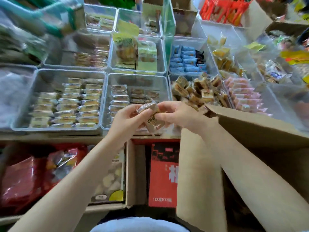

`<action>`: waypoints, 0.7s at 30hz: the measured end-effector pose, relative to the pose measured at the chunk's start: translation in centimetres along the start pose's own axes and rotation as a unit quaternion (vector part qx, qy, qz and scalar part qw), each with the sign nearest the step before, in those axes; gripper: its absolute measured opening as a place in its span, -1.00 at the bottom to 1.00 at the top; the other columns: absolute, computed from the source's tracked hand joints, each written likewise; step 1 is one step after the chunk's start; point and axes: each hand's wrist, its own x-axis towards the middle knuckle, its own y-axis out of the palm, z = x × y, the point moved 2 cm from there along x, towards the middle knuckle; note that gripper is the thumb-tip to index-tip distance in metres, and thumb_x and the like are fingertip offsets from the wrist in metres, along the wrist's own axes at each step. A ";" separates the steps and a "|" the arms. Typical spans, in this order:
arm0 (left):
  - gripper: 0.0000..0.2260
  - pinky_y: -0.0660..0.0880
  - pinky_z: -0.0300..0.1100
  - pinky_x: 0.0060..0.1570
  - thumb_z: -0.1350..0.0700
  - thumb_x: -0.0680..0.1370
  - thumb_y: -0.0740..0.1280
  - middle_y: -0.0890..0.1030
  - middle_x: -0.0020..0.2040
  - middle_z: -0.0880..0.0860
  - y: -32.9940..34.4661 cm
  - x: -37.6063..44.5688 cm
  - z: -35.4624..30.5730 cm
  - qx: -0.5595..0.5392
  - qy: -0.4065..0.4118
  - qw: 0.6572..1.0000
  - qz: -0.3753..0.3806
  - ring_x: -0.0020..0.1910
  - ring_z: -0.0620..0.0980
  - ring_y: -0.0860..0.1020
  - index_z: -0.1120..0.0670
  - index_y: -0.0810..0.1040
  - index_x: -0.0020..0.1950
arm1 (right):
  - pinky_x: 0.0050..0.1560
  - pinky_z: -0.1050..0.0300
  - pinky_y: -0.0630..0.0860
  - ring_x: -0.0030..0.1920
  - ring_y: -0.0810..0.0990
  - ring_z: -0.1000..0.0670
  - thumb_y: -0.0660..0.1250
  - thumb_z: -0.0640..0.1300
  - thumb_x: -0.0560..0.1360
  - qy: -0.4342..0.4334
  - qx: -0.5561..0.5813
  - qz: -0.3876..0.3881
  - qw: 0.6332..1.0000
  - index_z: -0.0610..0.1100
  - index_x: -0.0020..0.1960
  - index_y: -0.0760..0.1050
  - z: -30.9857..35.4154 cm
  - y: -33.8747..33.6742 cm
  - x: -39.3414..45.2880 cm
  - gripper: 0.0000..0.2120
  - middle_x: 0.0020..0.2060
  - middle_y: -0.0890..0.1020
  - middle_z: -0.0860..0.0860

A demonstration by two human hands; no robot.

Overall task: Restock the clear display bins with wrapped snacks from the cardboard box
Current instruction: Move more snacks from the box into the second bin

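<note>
My left hand (129,120) and my right hand (178,114) meet over the front edge of a clear display bin (107,91). Together they hold a small bunch of brown wrapped snacks (151,114), fingers closed on the wrappers. That bin holds rows of similar wrapped snacks at its back left. The open cardboard box (250,129) stands at the lower right, one flap raised under my right forearm; its inside is hidden.
More clear bins of wrapped snacks surround the middle one: a full bin (38,97) at left, a bin of brown cubes (199,92) at right, blue packets (187,59) behind. Below the shelf edge stand red bags (25,174) and a red carton (163,174).
</note>
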 end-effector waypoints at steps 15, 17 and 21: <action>-0.27 -0.02 0.18 0.56 -0.33 0.59 -0.07 0.08 0.65 0.06 -12.4 7.8 15.4 0.559 -0.017 0.829 -0.008 0.62 0.07 0.06 0.04 -0.03 0.66 | 0.03 0.01 0.47 0.18 0.48 -0.13 0.36 -0.10 0.55 -0.046 -0.455 -0.227 0.860 -0.11 0.23 0.53 3.5 3.7 28.5 -0.74 0.13 0.57 -0.09; -0.25 0.01 0.19 0.55 -0.33 0.58 -0.05 0.11 0.64 0.07 -12.4 7.9 15.6 0.558 -0.018 0.830 -0.012 0.61 0.10 0.11 0.05 -0.01 0.66 | -0.01 -0.06 0.51 0.20 0.46 -0.14 0.33 -0.13 0.57 -0.033 -0.514 -0.187 0.837 -0.14 0.23 0.49 2.3 4.7 31.3 -0.76 0.15 0.55 -0.10; -0.25 0.17 0.23 0.49 -0.31 0.56 0.03 0.26 0.59 0.12 -12.2 7.9 15.7 0.555 -0.008 0.832 -0.021 0.56 0.15 0.26 0.11 0.14 0.64 | -0.12 -0.02 0.43 0.18 0.48 -0.17 0.34 -0.17 0.58 -0.023 -0.533 -0.148 0.833 -0.16 0.28 0.38 0.1 6.5 34.2 -0.69 0.14 0.56 -0.09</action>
